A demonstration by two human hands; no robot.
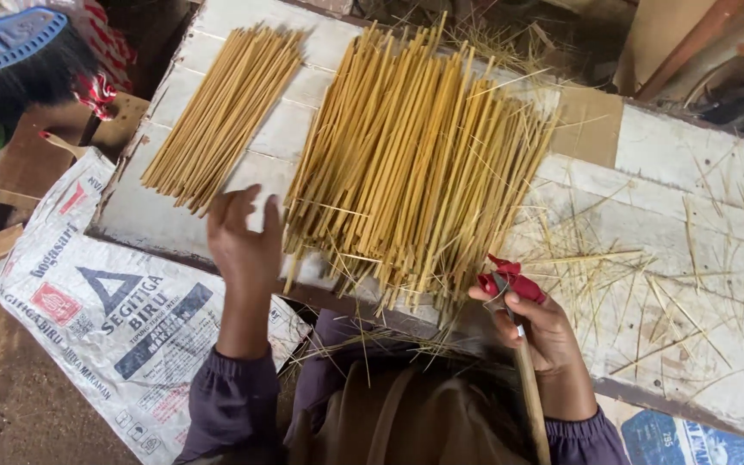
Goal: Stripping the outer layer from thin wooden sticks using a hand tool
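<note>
On the white plank surface (673, 164), I see my left hand (245, 237), fingers spread, touching the large heap of bamboo sticks (415, 155), my right hand (534, 331) gripping a red-wrapped tool (510, 284); a small sorted bundle (226, 112) lies apart, so most remains.

Two bare hands raised at the near edge of the big stick pile (415, 164).

The left hand (245, 239) stood open just left of the pile's near end, palm turned toward it, fingers spread and pointing up, thumb nearest the sticks, the wrist straight above a purple cuffed sleeve. The right hand (537, 331) sat just below the pile's right corner, curled in a fist around a wooden handle wrapped in red cloth, knuckles facing the pile, its forearm angled down into a matching purple sleeve.
</note>
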